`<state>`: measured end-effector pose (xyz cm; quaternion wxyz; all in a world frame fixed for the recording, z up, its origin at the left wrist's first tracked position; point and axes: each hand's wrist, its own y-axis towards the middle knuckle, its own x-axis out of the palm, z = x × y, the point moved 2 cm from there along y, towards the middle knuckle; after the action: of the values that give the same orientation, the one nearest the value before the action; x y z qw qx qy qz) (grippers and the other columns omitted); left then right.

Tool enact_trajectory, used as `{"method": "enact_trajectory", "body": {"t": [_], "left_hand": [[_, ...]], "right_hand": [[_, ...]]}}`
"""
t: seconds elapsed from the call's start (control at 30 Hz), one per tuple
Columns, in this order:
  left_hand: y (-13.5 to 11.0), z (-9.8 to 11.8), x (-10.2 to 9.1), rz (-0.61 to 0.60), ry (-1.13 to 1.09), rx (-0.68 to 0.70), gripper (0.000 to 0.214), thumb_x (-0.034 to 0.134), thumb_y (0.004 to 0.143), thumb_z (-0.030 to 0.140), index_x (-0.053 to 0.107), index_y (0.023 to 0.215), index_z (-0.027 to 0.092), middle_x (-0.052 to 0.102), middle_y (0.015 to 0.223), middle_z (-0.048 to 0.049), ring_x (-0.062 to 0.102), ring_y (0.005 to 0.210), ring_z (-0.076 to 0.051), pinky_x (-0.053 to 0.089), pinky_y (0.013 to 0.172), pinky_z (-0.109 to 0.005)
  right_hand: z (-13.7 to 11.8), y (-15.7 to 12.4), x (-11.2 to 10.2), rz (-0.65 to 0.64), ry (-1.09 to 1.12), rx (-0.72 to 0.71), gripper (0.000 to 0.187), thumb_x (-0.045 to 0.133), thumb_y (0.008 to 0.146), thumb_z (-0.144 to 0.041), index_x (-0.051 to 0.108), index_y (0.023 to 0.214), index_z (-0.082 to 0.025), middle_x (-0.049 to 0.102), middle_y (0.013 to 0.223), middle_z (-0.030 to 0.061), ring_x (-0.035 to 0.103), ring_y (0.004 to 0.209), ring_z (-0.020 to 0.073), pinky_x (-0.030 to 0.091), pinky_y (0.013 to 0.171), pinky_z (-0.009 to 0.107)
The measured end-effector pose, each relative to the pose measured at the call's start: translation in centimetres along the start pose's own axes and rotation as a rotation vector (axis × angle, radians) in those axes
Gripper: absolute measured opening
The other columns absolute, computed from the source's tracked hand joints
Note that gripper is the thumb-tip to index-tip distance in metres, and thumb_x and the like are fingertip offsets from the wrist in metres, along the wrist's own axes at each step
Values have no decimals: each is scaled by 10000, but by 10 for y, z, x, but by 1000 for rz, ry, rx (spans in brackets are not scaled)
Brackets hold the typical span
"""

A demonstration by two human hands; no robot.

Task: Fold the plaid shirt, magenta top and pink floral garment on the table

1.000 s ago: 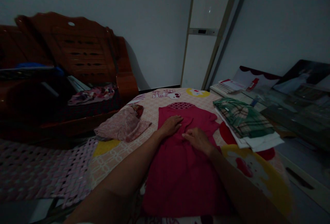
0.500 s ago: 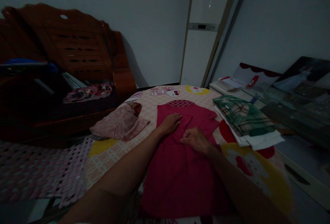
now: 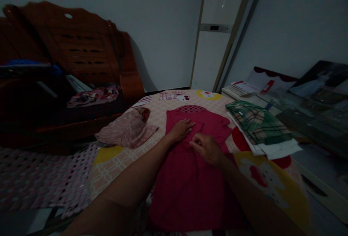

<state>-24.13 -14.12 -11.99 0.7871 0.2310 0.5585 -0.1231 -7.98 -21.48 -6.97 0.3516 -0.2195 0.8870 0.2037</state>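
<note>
Garment (image 3: 187, 192), deep pink, was laid flat on a patterned tablecloth (image 3: 114, 174), with a dotted panel (image 3: 191, 109) located at its 12 o'clock edge. Bearings below were taken from the garment's centre. At 11 o'clock, the left hand (image 3: 181, 130) was placed palm down on the fabric, fingers extended, its grip spread wide. At 1 o'clock, the right hand (image 3: 207, 148) was positioned over the garment with fingers curled and thumb and index finger set narrowly — whether fabric was pinched between them could not be told.

At 2 o'clock, a green plaid cloth (image 3: 258, 123) was stacked on a white layer (image 3: 284, 149), just beside the garment. At 10 o'clock, a mauve cloth (image 3: 126, 129) was bunched; farther out, a wooden bench (image 3: 84, 49) was seen. At 9 o'clock, a woven surface (image 3: 54, 181) was situated. At 12 o'clock, beyond the tablecloth, a tall white unit (image 3: 210, 58) was installed.
</note>
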Motion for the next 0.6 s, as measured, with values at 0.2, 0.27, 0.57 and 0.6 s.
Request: {"method": "enact_trajectory", "body": {"t": [0.2, 0.27, 0.57, 0.6], "left_hand": [[1, 5, 1, -15, 46, -42, 479, 398, 990, 291, 468, 1437, 135, 480, 1478, -185, 394, 1419, -281, 310, 1169, -500], [1, 5, 2, -11, 49, -43, 483, 396, 989, 298, 464, 1440, 137, 468, 1484, -189, 389, 1422, -285, 316, 1166, -503], [2, 6, 0, -19, 57, -60, 487, 389, 990, 315, 465, 1431, 120, 467, 1490, -190, 384, 1427, -280, 301, 1176, -491], [2, 7, 0, -16, 61, -66, 487, 391, 990, 316, 467, 1427, 116, 464, 1492, -190, 388, 1426, -280, 300, 1179, -481]], "right_hand": [[10, 1, 4, -143, 91, 107, 105, 638, 751, -113, 590, 679, -171, 618, 631, -21, 535, 586, 109, 334, 554, 211], [13, 2, 4, -128, 174, 147, 69, 631, 756, -135, 612, 698, -167, 639, 659, -13, 556, 601, 113, 365, 563, 208], [13, 7, -1, -105, -10, 217, 186, 545, 660, -55, 696, 675, -162, 713, 686, 29, 605, 616, 139, 391, 557, 213], [13, 7, -3, -127, -52, 219, 189, 543, 655, -54, 699, 657, -160, 717, 679, 35, 611, 613, 144, 389, 554, 217]]}}
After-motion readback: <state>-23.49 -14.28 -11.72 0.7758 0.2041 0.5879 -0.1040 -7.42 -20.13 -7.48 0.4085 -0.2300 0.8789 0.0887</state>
